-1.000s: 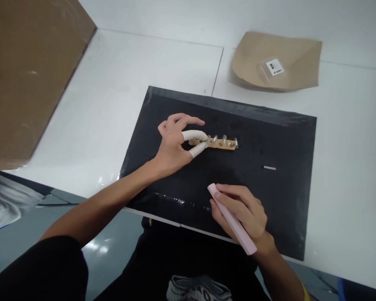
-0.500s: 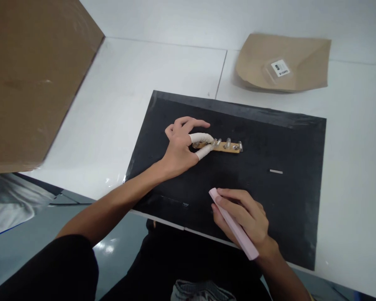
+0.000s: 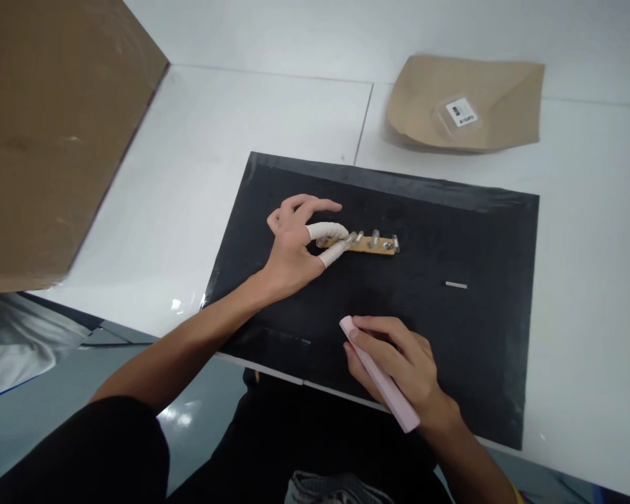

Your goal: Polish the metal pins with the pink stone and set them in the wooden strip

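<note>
Head view: two bare hands work over one black mat on a white table. Left hand, two fingers sheathed in white finger cots: thumb and forefinger are nearly together at one clear piece on a single wooden strip; whether they grip it cannot be told. Right of this pinch, three more clear pieces stand along the strip; its left end is partly hidden behind the fingers, preventing a full count. Right hand, nearer the body: fingers closed around one pink bar, slanted. Right of and beyond this grip lies one thin short rod. Farther out, one brown paper tray holds one labelled clear case. One large cardboard panel stands left of both hands.
</note>
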Demonstrator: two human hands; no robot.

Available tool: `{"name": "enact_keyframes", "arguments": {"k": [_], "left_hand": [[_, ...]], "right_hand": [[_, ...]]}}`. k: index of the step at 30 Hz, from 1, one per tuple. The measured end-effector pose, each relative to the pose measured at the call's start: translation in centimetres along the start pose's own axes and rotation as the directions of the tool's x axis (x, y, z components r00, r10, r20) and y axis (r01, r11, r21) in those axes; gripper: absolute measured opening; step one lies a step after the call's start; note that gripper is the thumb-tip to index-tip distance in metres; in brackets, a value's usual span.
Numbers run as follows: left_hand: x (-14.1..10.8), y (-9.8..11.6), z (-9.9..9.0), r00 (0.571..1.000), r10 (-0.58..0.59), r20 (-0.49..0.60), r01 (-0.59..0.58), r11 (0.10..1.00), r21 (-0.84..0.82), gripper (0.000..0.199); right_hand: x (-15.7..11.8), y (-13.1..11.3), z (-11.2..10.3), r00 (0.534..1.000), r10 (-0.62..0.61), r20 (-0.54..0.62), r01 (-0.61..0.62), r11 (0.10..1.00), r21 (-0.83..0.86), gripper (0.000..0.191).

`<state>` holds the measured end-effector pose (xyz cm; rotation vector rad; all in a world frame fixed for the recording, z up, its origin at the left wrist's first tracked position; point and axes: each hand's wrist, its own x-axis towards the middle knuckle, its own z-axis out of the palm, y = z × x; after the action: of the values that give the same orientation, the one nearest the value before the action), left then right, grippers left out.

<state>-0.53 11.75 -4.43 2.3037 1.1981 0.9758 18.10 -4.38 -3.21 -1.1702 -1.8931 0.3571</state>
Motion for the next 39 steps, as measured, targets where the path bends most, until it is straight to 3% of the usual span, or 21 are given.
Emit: {"name": "enact_keyframes", "arguments": {"k": [6,12,39], "left_hand": [[-0.2,0.1,-0.2,1.0,0.014,-0.005,-0.014,0.999,0.049,0.009],[0.0,1.3,-0.8,0.994,-0.087,0.071,0.078,0.99,0.114,0.006],[0.2,1.1,-0.6,0.995,-0.079,0.057,0.073,0.992,0.108,0.02]], "right_hand": [[0.0,0.0,0.0,1.0,0.005,0.012,-0.005,1.0,0.004,0.022],[-0.1,0.2,0.1,1.0,0.004,0.029,-0.004,1.0,0.004,0.022],[-0.2,0.4,0.0,0.997,0.015,0.073,-0.017,1.0,0.016,0.024]]}}
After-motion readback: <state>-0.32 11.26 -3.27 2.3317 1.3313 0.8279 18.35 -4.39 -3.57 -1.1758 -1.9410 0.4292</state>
